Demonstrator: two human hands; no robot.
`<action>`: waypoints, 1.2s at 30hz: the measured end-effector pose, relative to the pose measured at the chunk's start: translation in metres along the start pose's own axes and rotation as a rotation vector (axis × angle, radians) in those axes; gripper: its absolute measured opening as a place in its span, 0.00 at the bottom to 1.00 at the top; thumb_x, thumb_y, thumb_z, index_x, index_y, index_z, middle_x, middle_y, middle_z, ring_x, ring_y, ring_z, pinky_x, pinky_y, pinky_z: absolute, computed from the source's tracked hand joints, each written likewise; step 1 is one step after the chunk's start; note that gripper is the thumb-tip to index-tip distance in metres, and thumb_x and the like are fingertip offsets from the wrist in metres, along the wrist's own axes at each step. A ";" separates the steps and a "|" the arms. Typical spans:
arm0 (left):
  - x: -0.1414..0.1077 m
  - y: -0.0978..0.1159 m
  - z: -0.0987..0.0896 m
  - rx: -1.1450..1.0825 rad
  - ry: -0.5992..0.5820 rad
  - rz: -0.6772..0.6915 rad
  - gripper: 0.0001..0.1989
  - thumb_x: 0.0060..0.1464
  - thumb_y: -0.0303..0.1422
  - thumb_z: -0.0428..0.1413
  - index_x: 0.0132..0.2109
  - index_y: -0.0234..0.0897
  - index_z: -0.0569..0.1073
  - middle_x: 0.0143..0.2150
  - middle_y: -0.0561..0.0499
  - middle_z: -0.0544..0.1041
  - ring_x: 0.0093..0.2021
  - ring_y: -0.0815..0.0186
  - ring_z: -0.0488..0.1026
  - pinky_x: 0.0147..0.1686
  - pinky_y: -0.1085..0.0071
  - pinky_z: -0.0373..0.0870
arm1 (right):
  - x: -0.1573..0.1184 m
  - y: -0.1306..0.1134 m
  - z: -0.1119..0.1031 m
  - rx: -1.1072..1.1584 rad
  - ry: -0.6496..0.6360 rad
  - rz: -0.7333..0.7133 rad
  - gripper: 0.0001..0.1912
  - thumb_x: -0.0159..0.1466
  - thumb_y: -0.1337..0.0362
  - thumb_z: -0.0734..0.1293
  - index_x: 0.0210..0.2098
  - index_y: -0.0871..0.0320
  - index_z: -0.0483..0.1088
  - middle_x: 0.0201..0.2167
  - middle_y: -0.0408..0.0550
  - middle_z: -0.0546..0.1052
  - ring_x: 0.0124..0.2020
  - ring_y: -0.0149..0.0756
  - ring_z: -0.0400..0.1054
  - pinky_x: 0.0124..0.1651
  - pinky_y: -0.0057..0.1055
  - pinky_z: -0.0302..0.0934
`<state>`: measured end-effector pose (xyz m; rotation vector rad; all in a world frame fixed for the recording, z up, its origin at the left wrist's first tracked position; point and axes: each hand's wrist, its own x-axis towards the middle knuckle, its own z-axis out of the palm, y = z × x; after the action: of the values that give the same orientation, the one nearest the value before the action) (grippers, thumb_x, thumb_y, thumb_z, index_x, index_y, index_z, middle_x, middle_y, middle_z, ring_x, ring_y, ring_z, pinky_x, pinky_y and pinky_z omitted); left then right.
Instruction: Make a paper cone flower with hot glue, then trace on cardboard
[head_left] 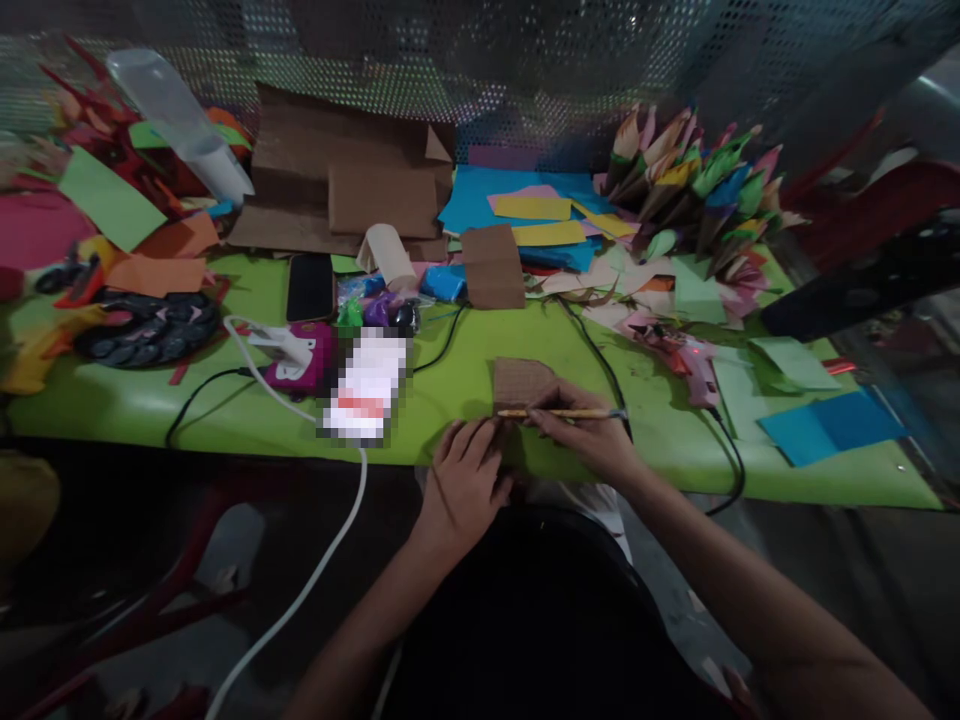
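A small piece of brown cardboard [517,378] lies near the front edge of the green table. My right hand [581,430] is closed around a pencil [577,413], held nearly level across the cardboard's lower part, with its pointed end to the left. Beside that point, my left hand [465,475] rests at the table edge, its fingers stretched out and lying flat. Those fingertips are close to the cardboard's lower left corner; whether they touch it I cannot tell. Part of the cardboard is hidden behind my right hand.
A pink glue gun [690,365] with a dark cord lies to the right, near folded blue paper [832,425]. Left are a blurred phone [367,385], a purple power socket [300,370] and a dark phone [310,288]. Cardboard sheets [300,170] and paper cones [697,180] stand behind.
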<state>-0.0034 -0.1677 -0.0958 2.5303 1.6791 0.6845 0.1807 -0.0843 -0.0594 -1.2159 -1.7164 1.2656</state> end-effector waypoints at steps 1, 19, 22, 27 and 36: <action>0.000 0.000 0.000 -0.001 0.005 -0.003 0.24 0.62 0.34 0.53 0.64 0.32 0.67 0.61 0.42 0.74 0.61 0.56 0.69 0.65 0.55 0.62 | 0.001 0.000 0.000 0.003 -0.001 0.003 0.13 0.60 0.53 0.69 0.29 0.56 0.71 0.25 0.43 0.75 0.27 0.32 0.65 0.30 0.29 0.58; 0.003 0.000 -0.006 0.036 0.016 0.015 0.22 0.65 0.37 0.50 0.63 0.33 0.68 0.58 0.43 0.76 0.59 0.56 0.71 0.62 0.55 0.65 | -0.030 0.010 -0.053 -0.162 0.164 0.055 0.11 0.60 0.55 0.70 0.28 0.56 0.72 0.24 0.46 0.77 0.25 0.33 0.66 0.28 0.29 0.58; 0.004 0.000 -0.007 0.044 0.014 0.011 0.22 0.65 0.36 0.50 0.62 0.32 0.69 0.58 0.42 0.77 0.58 0.55 0.72 0.62 0.56 0.65 | -0.032 0.011 -0.056 -0.109 0.195 0.044 0.12 0.60 0.54 0.70 0.28 0.56 0.72 0.24 0.45 0.77 0.26 0.33 0.68 0.28 0.29 0.60; 0.006 -0.001 -0.009 0.019 0.013 0.000 0.22 0.65 0.38 0.50 0.62 0.33 0.68 0.57 0.42 0.77 0.57 0.55 0.72 0.61 0.54 0.66 | -0.029 0.006 -0.056 0.009 0.218 0.025 0.14 0.59 0.52 0.72 0.28 0.56 0.71 0.24 0.47 0.77 0.25 0.34 0.69 0.27 0.30 0.63; 0.013 -0.004 -0.013 0.029 0.002 -0.038 0.22 0.64 0.36 0.50 0.63 0.37 0.67 0.59 0.40 0.74 0.57 0.54 0.71 0.57 0.55 0.69 | -0.022 0.009 -0.066 0.030 0.287 -0.025 0.13 0.59 0.52 0.72 0.32 0.55 0.72 0.27 0.46 0.78 0.26 0.33 0.70 0.28 0.31 0.66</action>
<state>-0.0071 -0.1570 -0.0806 2.5111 1.7451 0.6646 0.2498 -0.0829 -0.0477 -1.2860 -1.4950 1.0414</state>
